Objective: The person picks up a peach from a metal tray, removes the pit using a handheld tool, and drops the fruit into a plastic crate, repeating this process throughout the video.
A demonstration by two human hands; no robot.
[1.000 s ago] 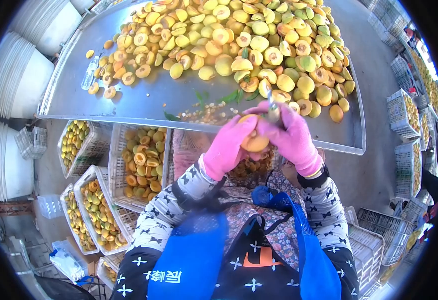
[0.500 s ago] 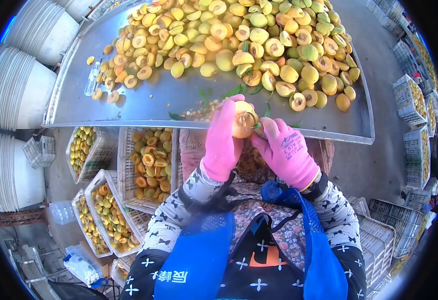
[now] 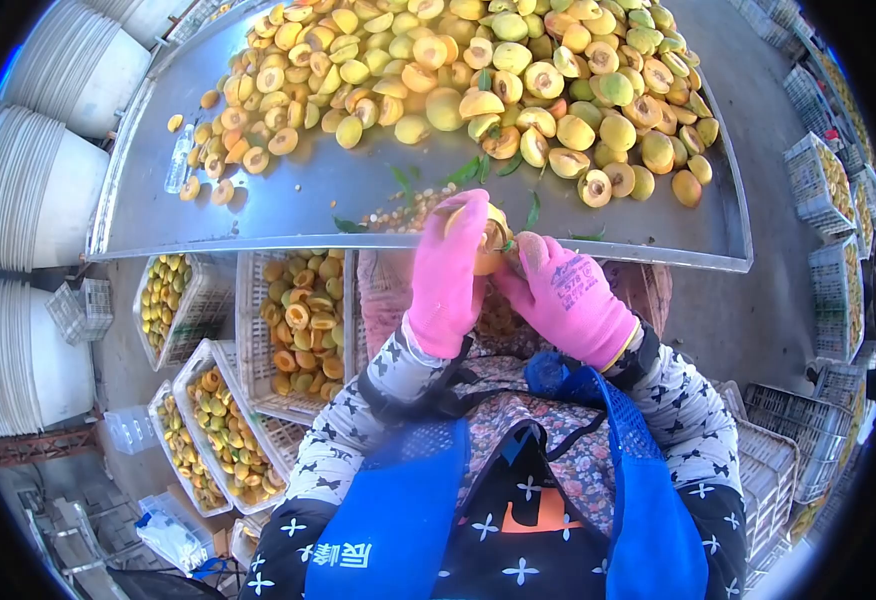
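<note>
My left hand (image 3: pixel 446 275), in a pink glove, is wrapped round a yellow-orange fruit (image 3: pixel 490 245) above the near edge of the metal table (image 3: pixel 278 215). My right hand (image 3: pixel 573 300), also gloved in pink, is closed at the fruit's right side, near a small green bit. Whatever its fingers pinch is too small to make out. Beyond both hands, halved fruits (image 3: pixel 543 82) are heaped on the table. Green leaves (image 3: pixel 485 166) and small pale pits (image 3: pixel 398 215) lie between the heap and my hands.
A clear bottle (image 3: pixel 179 160) lies at the table's left. Crates of fruit (image 3: pixel 250 350) stand below the table on the left. White stacked tubs (image 3: pixel 33 350) line the far left. More crates (image 3: pixel 798 450) are at the right.
My left hand has turned the fruit, which now shows less of its cut face. My right hand remains beside it. The whole view has shifted slightly.
</note>
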